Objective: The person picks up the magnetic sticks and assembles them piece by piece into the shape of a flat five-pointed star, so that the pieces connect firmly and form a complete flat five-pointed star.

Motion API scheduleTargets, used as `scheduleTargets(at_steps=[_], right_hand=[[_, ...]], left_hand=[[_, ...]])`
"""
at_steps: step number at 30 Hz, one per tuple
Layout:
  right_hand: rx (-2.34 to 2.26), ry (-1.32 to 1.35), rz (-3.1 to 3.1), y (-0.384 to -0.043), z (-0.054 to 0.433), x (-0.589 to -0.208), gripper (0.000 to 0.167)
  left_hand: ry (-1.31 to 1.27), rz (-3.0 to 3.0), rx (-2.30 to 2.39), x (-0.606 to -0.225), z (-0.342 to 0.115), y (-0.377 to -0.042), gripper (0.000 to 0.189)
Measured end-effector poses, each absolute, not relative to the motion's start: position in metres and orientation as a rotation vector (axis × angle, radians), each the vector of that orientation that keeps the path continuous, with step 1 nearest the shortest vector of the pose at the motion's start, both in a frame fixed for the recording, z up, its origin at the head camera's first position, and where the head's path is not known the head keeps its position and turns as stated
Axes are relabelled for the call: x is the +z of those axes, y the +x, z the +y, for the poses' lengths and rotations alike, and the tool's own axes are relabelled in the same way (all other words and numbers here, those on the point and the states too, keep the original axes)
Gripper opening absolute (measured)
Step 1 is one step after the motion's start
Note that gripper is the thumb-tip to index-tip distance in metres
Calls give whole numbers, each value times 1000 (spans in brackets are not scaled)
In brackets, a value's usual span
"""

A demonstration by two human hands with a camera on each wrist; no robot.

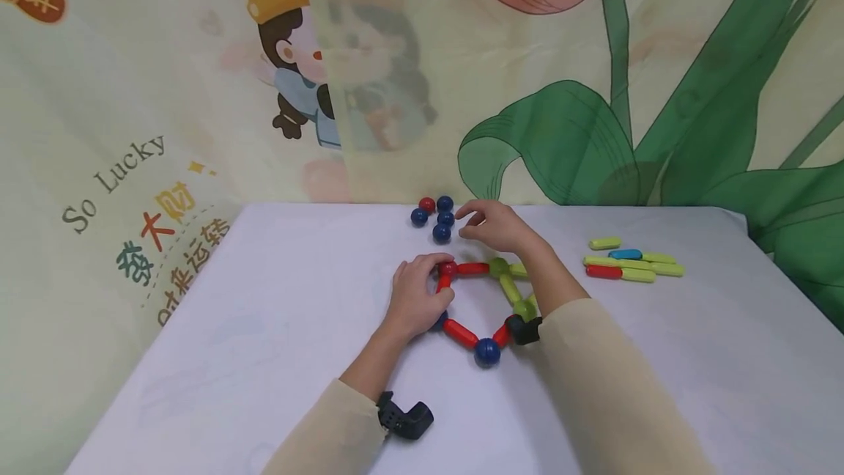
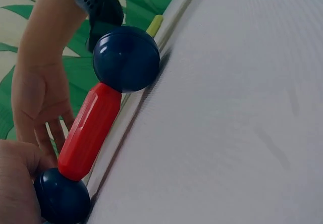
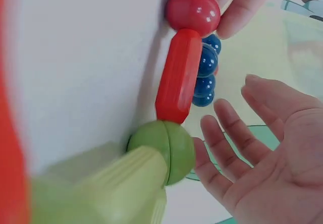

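Note:
A ring of toy rods and balls lies on the white table, with a red ball (image 1: 448, 269), green balls (image 1: 524, 309), a blue ball (image 1: 487, 352) and red rods (image 1: 461, 333). My left hand (image 1: 417, 293) grips its left side, fingers at the red ball and thumb by another blue ball (image 2: 62, 196). My right hand (image 1: 496, 227) reaches over the far side of the ring. In the right wrist view its fingers are spread and relaxed, holding nothing. Just left of its fingertips sit several loose blue balls (image 1: 442, 233) and one loose red ball (image 1: 427, 204).
To the right lies a group of loose rods, among them a yellow-green rod (image 1: 604, 243), a blue rod (image 1: 625, 254) and a red rod (image 1: 603, 272). A printed curtain (image 1: 395, 167) hangs behind the table's far edge. Black wrist cameras (image 1: 405, 420) sit on both forearms.

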State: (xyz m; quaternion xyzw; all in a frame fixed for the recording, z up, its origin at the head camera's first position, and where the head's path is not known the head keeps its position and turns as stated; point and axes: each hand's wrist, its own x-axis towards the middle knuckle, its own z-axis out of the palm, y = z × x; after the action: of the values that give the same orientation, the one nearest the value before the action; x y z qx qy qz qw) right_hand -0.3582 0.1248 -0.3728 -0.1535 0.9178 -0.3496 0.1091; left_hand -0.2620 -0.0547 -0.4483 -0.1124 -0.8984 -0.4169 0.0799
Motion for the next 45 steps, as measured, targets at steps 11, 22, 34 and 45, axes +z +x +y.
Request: scheduleTargets(at_steps=[11,22,34,45], right_hand=[[-1031,-480,2618,-373,116,-384,43],[-1057,-386,2639,-374,124,-390,38],[-1096,-351,2583,-377,123,-398,34],[-1373,-272,2532,-379,129,-385,43]], left_hand=[[-341,-2656,-1262,-451,-50,-264,50],[-346,-2672,-1267,-450,-43,-264,50],[-341,-2675,-1228,-451,-48,-267,50],[-316,-2676,-1241,-452,-51,-270,49]])
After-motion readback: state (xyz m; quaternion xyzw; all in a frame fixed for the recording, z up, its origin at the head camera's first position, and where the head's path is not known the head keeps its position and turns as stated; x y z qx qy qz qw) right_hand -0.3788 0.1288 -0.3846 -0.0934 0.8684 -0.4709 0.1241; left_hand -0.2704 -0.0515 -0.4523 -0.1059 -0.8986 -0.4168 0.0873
